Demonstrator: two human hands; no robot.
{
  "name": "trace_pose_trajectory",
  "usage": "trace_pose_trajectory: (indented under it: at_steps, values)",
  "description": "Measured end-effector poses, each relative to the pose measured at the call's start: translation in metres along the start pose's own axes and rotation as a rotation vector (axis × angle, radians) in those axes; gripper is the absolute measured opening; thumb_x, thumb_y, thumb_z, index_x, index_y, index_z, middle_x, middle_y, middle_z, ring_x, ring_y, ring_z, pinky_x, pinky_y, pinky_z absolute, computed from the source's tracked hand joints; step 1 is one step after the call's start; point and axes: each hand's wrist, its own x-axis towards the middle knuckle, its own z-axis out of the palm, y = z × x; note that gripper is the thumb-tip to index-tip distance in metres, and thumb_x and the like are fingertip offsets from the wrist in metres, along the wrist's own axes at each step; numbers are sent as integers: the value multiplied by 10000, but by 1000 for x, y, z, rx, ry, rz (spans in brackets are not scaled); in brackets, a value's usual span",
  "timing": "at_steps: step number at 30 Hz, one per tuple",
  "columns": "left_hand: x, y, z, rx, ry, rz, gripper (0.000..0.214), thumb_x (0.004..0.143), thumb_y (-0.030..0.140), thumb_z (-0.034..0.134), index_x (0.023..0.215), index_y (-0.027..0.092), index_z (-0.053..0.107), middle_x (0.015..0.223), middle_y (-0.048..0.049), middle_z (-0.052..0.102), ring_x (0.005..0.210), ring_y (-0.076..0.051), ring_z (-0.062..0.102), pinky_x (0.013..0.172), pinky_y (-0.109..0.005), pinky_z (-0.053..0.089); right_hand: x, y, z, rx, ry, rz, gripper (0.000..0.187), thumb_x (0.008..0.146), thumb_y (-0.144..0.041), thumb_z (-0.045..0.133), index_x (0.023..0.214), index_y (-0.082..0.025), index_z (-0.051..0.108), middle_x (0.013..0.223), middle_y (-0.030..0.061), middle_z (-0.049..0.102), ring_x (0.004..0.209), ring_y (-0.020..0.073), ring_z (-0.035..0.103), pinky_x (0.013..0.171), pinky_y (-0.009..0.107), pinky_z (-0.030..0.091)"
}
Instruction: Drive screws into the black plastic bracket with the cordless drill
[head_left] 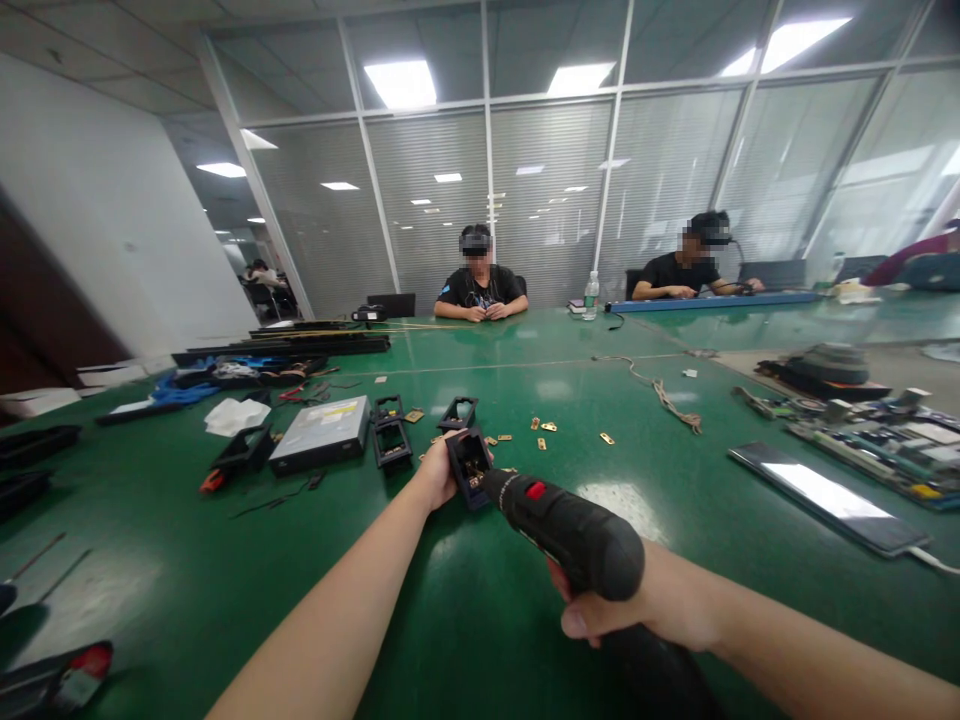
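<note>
My left hand grips a small black plastic housing by its left side, above the green table. Brass-coloured parts show inside the housing's opening. In my right hand is a black cordless drill with a red switch, its nose pointing left into the housing. Whether the bit touches a screw in there I cannot tell. Just beyond the left hand lie more black housings and an open black frame. Small brass plates are scattered on the table past the drill.
A grey disc drive lies left of the housings. A phone with a cable and circuit boards are at the right. Screwdrivers lie at the left edge. Two people sit across the table, near a bottle.
</note>
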Motion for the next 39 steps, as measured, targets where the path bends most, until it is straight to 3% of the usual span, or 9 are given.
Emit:
trace_pose_trajectory:
  at_steps: [25,39]
  values:
    - [6,0,-6,28,4,15,318,885,336,504,833,104,715,758,-133,730,691,-247,702,680,-360,568,1,-4,2,-68,15,8,364,635,-301,923,745,-149,612,701,-11,616,575,135,612,530,249,493]
    - [3,1,-3,26,13,20,344,893,342,490,823,95,717,761,-138,726,692,-237,696,683,-344,569,1,-1,0,-66,9,-18,364,648,-306,920,793,-141,629,717,-2,629,576,132,601,530,248,475]
